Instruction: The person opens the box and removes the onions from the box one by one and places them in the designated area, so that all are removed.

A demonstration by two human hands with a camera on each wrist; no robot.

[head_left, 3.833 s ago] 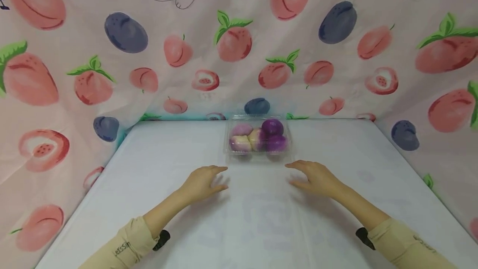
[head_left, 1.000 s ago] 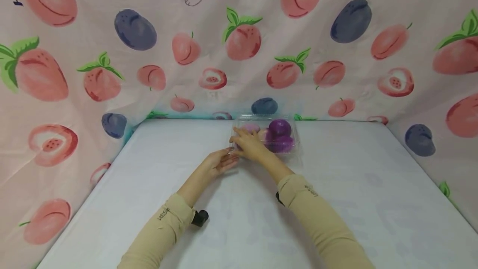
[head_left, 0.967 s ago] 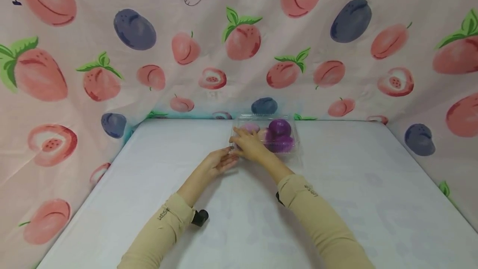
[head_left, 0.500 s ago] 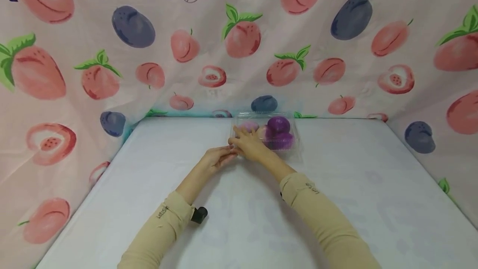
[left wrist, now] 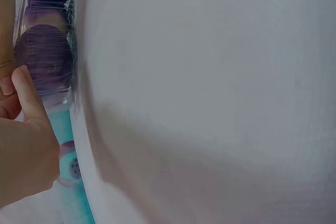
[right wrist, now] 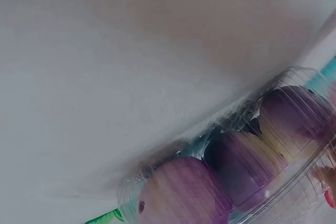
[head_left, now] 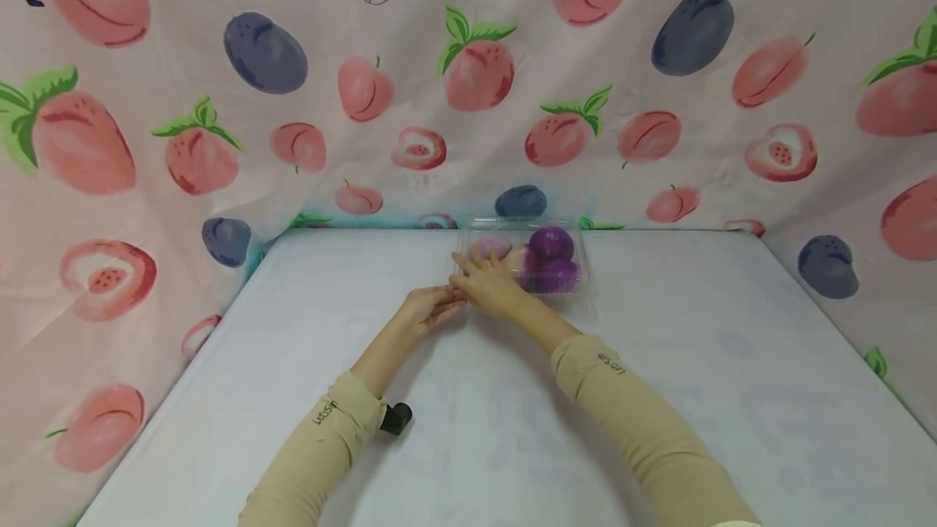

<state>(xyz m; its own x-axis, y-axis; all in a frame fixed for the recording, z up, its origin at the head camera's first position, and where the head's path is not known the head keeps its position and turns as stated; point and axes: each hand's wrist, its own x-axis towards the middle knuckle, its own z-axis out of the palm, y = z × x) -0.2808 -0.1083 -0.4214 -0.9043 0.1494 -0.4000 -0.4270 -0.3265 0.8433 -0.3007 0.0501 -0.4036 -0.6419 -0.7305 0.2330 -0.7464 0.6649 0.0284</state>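
Note:
A clear plastic clamshell box sits at the back edge of the white table, holding several round purple, pink and cream fruits. At its front left corner, my left hand pinches the edge between thumb and fingers. My right hand reaches across the front left of the box, fingers on the lid and thumb at the same corner. It hides part of the fruits there. In the left wrist view the left thumb lies against the box's end. Ribbed box walls fill the right wrist view's lower right.
A fruit-print cloth hangs right behind the box and along both sides. The white tabletop extends in front. A black wrist camera shows under the left sleeve.
From apart in front of the box, both hands have moved to its front left corner. Over the last second the left fingers have drawn in closer to the right hand's fingertips.

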